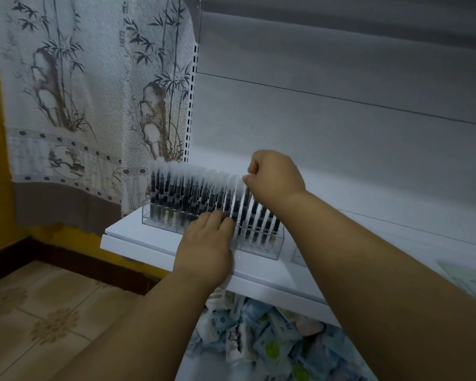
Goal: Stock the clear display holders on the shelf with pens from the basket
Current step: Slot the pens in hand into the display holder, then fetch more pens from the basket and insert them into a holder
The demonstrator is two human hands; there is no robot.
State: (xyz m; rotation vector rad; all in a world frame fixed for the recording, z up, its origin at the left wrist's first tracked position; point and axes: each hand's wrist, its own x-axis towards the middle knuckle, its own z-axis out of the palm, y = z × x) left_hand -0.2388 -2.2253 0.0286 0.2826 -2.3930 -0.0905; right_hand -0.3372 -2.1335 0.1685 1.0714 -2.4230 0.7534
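On the white shelf (pixel 154 243), near its left end, stands a clear holder (pixel 259 247) packed with upright pens (pixel 193 192), dark barrels below and frosted white caps on top. The rows look full from the far left to about where the hands meet; a few more pens stand to the right of that. The right hand (pixel 275 178) reaches in from above with its fingers curled and its fingertips pinching the cap of one pen at the top of the row. The left hand (pixel 206 240) sits lower, at the near face of the holder, its fingers bent against the barrels; whether it grips any of them I cannot tell. The basket named in the task is not in view. Under the shelf lies a heap of small packets (pixel 259 339), and a curtain (pixel 80 105) with a bamboo print hangs to the left.

The step in hand seems to be seating a pen in its slot, with the left hand steadying the neighbours. The next move likely calls for pressing that pen straight down until it stands level with the others, then releasing it without tipping the row.
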